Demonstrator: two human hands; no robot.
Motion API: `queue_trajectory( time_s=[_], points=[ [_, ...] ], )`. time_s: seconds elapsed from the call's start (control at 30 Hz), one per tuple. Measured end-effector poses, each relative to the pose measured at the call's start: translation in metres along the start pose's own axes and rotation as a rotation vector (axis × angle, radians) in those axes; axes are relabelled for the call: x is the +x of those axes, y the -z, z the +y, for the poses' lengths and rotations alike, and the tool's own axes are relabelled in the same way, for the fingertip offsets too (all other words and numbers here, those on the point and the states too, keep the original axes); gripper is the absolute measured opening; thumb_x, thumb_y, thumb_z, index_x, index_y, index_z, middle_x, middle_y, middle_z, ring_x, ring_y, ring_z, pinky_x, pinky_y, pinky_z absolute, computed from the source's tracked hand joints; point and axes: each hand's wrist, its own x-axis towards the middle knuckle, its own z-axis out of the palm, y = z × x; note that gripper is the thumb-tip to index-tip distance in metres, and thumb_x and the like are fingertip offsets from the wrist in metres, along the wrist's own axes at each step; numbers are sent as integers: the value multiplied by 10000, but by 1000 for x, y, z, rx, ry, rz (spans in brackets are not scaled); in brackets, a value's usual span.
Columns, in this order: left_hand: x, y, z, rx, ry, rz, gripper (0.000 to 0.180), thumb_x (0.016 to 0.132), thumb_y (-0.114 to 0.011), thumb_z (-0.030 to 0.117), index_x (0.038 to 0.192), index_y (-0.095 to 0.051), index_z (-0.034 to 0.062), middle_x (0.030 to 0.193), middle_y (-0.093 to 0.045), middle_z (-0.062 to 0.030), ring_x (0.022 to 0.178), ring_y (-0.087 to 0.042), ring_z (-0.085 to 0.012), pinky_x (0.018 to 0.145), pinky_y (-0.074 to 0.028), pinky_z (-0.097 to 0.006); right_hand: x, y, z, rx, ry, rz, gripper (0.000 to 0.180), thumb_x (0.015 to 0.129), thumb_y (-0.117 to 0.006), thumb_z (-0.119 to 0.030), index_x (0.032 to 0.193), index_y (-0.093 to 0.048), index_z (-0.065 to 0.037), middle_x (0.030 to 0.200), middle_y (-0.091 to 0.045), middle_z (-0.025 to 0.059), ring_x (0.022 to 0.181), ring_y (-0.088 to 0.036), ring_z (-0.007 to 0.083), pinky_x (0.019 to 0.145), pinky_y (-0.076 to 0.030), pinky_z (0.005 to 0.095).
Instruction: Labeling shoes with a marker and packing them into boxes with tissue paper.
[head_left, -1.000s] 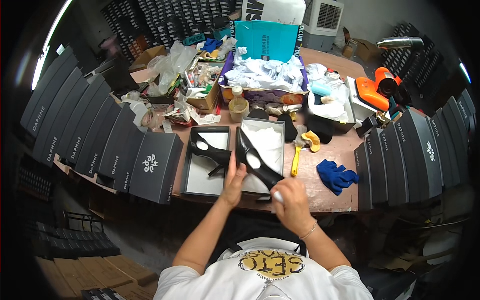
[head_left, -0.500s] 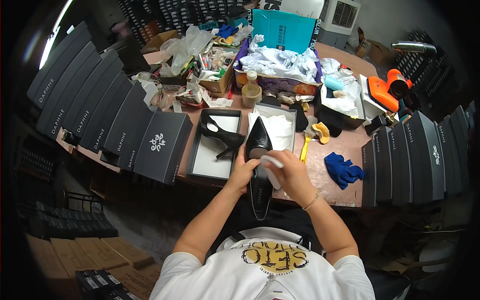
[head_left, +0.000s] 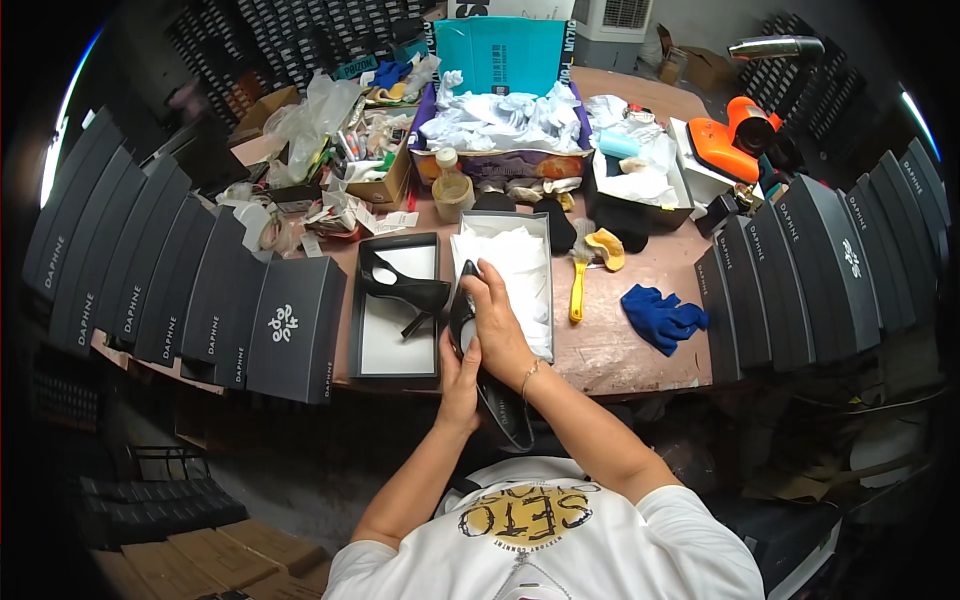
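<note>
A black pointed high-heeled shoe (head_left: 508, 415) is held over the table's front edge, toe pointing away from me. My left hand (head_left: 460, 385) grips its left side, thumb along the upper. My right hand (head_left: 502, 325) wraps the toe part from the right, fingers curled over it; any white wipe in that palm is hidden. Its mate, another black high-heeled shoe (head_left: 405, 288), lies on its side in an open shoebox half (head_left: 375, 362) to the left. Just beyond my right hand, white tissue paper (head_left: 515, 265) fills a second grey box half (head_left: 547, 300).
Dark shoeboxes (head_left: 290, 335) stand in rows at left, more boxes (head_left: 800, 290) at right. A yellow-handled brush (head_left: 577, 290) and a blue cloth (head_left: 663, 320) lie right of my hands. Farther back are a bottle (head_left: 452, 190), a paper-filled purple box (head_left: 500, 165) and an orange tool (head_left: 725, 150).
My right hand has moved from beside the shoe's opening onto its toe, and the white wipe it held has gone from sight. The shoe has turned on its side slightly. The view has shifted.
</note>
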Motion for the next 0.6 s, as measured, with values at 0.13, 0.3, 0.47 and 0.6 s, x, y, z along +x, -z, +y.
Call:
queue_trajectory(
  time_s=[0.13, 0.3, 0.47, 0.6],
  points=[
    [9, -1, -8, -48, 79, 44, 595, 979, -520, 234, 1442, -189, 60, 1366, -393, -132, 1247, -424, -207, 1014, -390, -341, 9, 7, 14, -239, -2, -234, 790, 727, -632, -14, 1444, -313, -100, 1429, -305, 290, 1268, -381, 439, 1060, -331, 447],
    [26, 17, 2, -110, 211, 102, 526, 939, -543, 134, 1396, -289, 83, 1207, -516, -120, 1026, -574, -179, 816, -518, -310, 26, 60, 62, 133, -30, -610, 815, 749, -746, -168, 1430, -327, -8, 1352, -459, 243, 1312, -369, 407, 1072, -349, 379],
    [41, 26, 6, -181, 287, 36, 361, 952, -479, 261, 1234, -473, 36, 971, -638, -128, 775, -672, -212, 634, -577, -326, 4, 23, 130, -1085, 203, -995, 273, 900, -451, -161, 1058, -667, -109, 1042, -669, 168, 1157, -541, 316, 1091, -204, 576],
    [36, 30, 15, -453, 578, 9, 513, 934, -455, 417, 1089, -561, -60, 958, -654, -186, 805, -678, -283, 704, -593, -368, -3, -1, 125, -943, 9, -878, 212, 889, -465, -175, 997, -641, -129, 939, -678, 117, 947, -634, 296, 997, -307, 536]
  ],
)
